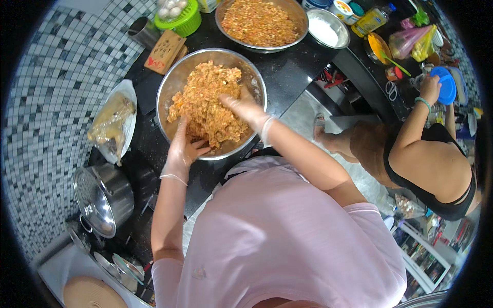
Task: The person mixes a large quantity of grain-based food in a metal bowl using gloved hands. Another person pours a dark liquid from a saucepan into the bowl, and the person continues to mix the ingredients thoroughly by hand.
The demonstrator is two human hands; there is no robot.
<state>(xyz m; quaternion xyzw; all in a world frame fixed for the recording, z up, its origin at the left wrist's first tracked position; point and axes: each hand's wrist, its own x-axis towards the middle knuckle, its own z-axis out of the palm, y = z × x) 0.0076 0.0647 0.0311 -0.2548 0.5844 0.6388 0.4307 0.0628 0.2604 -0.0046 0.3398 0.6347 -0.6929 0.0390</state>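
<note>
A steel mixing bowl (pixel 252 71) stands on the black counter before me, holding a heaped orange-brown, coarsely chopped mixture (pixel 210 100). Both my hands wear thin clear gloves with white bands at the wrists. My left hand (pixel 184 148) is inside the bowl's near-left side, its fingers spread against the lower edge of the mixture and its thumb up along the side. From the right, my right hand (pixel 246 109) presses on the mixture, thumb on top; some of its fingers are partly hidden by the mass.
Behind stands another steel bowl (pixel 262 48) of similar mixture, beside a smaller bowl of white contents (pixel 323 32). Left are a wooden block (pixel 163 52), a wrapped plucked bird (pixel 111 121) on a white dish and a steel pot (pixel 119 196). At right another person (pixel 427 169) holds a blue lid-like object (pixel 446 86).
</note>
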